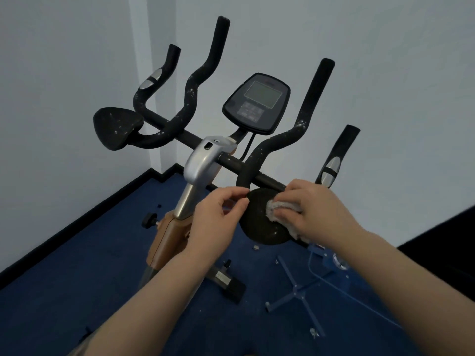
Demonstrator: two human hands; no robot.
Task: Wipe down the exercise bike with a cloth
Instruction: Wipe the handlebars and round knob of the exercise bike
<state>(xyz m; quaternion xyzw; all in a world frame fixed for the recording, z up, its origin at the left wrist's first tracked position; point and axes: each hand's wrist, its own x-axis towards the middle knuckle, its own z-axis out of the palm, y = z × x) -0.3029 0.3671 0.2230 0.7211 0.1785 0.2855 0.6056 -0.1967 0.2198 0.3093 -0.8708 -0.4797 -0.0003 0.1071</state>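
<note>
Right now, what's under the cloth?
The cloth, gripped by the right hand, presses on the black elbow pad. The pad's covered patch is hidden.

Your corner of the room

Pale walls [385,60] meet blue carpet [77,291] at a black skirting board [77,227] before you.

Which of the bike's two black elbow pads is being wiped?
The right-hand black elbow pad; the right hand presses a white cloth onto it.
</note>
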